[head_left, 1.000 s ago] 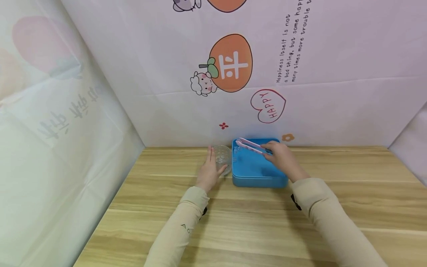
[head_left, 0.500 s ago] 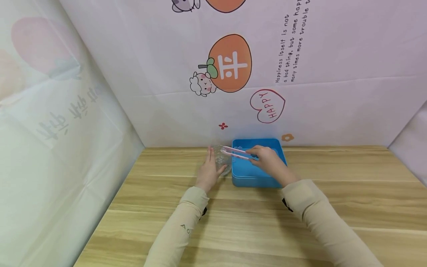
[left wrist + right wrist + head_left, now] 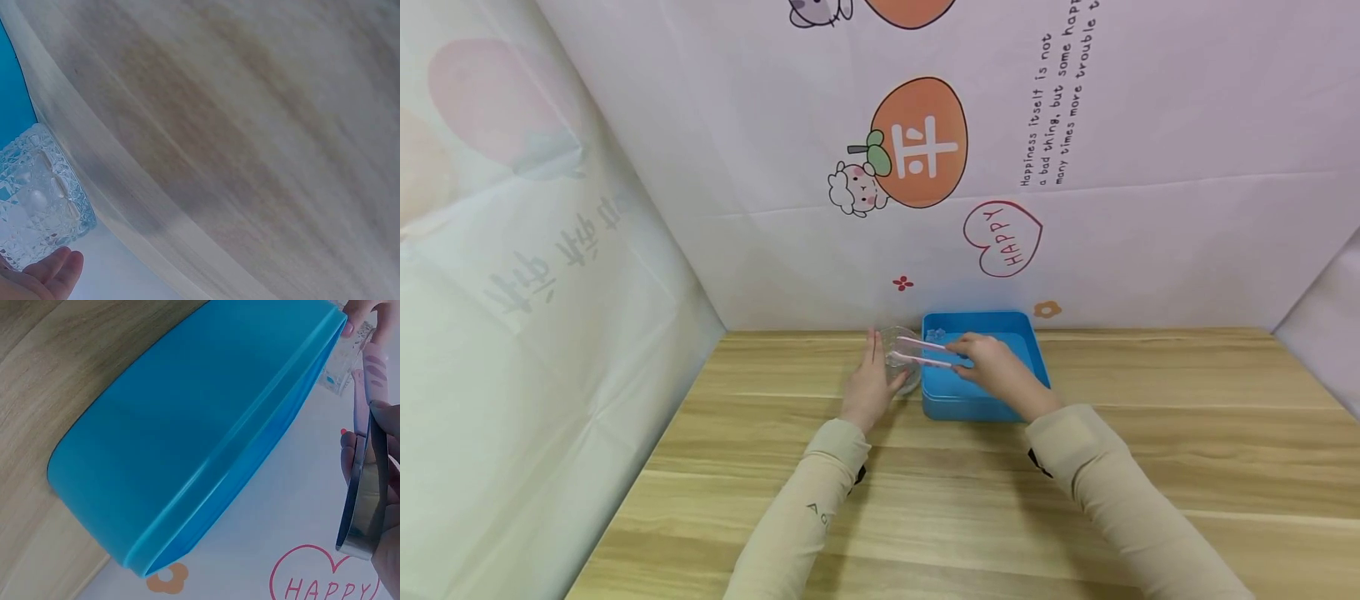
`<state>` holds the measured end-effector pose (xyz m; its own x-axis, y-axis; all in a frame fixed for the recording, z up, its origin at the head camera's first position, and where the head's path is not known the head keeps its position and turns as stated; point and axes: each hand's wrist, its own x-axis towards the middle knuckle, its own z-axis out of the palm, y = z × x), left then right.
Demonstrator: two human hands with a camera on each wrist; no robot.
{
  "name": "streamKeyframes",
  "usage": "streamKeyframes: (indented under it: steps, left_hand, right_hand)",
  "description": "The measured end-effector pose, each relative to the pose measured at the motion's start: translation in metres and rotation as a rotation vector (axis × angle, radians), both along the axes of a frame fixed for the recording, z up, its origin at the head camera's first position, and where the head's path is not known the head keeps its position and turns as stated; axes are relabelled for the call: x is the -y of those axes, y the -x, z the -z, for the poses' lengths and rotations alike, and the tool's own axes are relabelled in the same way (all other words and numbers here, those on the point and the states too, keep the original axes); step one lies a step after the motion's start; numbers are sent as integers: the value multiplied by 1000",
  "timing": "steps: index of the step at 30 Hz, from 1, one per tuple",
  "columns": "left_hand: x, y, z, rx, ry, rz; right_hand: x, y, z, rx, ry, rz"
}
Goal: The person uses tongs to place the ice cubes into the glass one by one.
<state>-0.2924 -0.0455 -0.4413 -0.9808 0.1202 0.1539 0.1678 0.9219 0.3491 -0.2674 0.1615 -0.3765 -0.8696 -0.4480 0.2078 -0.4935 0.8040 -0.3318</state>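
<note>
My left hand [image 3: 868,385] holds a clear glass bowl [image 3: 913,382] against its left side, thumb at the front and fingers along the far side. In the left wrist view, two fingertips [image 3: 65,272] lie against the bowl's cut-pattern wall [image 3: 37,197]. My right hand [image 3: 1000,372] pinches a pair of pink tongs [image 3: 929,362], whose bent metal end [image 3: 365,506] shows in the right wrist view. The tongs' tips stand apart over the bowl. Small clear pieces [image 3: 936,335] lie in the far left corner of a blue box [image 3: 981,408], beneath the tongs.
The blue box stands right beside the bowl, close to the printed white backdrop [image 3: 775,250]. Wooden tabletop [image 3: 940,517] stretches in front and to both sides. Another white sheet [image 3: 610,400] hangs along the left edge.
My right hand has carried the tongs leftward from above the blue box to over the glass bowl. Their tips, close together half a second ago, are now spread. The left hand stays put.
</note>
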Motion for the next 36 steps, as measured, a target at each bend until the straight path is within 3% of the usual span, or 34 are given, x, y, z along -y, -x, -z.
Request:
streamKeyframes:
  steps: [12,17,29,36]
  left_hand:
    - [1,2,2,3,-7,0]
    - [0,1,1,2,-23,1]
    - [0,2,3,-6,-17,-7]
    - [0,2,3,-9,-21,-8]
  right_hand:
    - [0,0,3,-44,-62,-40]
    - [-1,0,4,-20,-59,-40]
    - [6,0,8,12,-23,46]
    - [8,-1,12,-28,42,72]
